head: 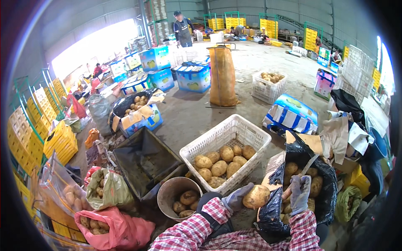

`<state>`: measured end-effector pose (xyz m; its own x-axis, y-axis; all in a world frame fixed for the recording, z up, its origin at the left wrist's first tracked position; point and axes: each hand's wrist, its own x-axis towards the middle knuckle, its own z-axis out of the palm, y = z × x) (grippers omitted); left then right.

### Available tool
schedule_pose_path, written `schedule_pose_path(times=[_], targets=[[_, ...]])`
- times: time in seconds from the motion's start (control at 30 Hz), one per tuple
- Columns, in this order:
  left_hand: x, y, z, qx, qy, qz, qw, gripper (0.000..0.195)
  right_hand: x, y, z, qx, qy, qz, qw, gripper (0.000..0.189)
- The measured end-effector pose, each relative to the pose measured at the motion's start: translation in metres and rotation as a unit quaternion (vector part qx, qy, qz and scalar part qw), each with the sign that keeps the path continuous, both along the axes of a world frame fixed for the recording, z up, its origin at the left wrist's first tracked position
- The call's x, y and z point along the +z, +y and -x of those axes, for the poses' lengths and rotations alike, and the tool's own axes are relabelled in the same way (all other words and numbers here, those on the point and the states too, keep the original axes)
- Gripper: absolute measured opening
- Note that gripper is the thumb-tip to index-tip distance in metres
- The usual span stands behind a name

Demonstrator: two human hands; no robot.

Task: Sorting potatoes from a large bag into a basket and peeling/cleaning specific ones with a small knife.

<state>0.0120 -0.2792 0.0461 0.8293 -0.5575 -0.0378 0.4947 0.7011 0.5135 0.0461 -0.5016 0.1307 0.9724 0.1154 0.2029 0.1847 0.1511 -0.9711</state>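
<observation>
A large potato (pixel 256 196) rests in my gloved left hand (pixel 237 197), just in front of the white plastic crate's near corner. My right hand (pixel 299 196), also gloved, grips a knife (pixel 309 165) whose blade points up and away. Below that hand, more potatoes (pixel 315 186) fill a cardboard box lined with black plastic (pixel 328 200). Several potatoes (pixel 219 168) lie on the floor of the white crate (pixel 253 136). Left of my knee stands a round bucket (pixel 163 200) with a few darker potatoes (pixel 189 197) inside.
A dark open bin (pixel 141 163) stands beyond the bucket. Pink (pixel 125 229) and green sacks (pixel 119 191) of potatoes sit at left. Ahead are a tall orange mesh sack (pixel 222 75), another potato crate (pixel 267 89) and blue printed boxes (pixel 192 77). A person (pixel 183 29) stands at the back.
</observation>
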Motion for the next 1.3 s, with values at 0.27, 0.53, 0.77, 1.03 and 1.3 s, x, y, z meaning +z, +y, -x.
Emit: schedule_pose_path(times=[0.27,0.53,0.77,1.03,1.3], targets=[[-0.023,-0.002,0.002,0.075,0.026,0.056,0.995,0.068,-0.005,0.014,0.02,-0.018,0.072,-0.073,0.995,0.028],[-0.023,-0.014,-0.011,0.093,0.081,-0.031,0.992,0.065,-0.027,0.028,0.035,0.014,0.103,0.121,0.987,0.057],[0.011,-0.05,-0.007,0.009,0.006,-0.073,0.997,0.068,-0.051,0.003,0.038,-0.088,-0.052,0.197,0.975,0.062],[-0.028,-0.052,-0.036,0.016,0.0,-0.055,0.998,0.065,-0.034,-0.017,0.045,0.082,0.245,-0.258,0.931,0.033],[-0.014,-0.032,-0.01,0.009,0.066,0.017,0.998,0.059,-0.055,-0.045,0.038,-0.017,0.267,-0.395,0.879,0.022]])
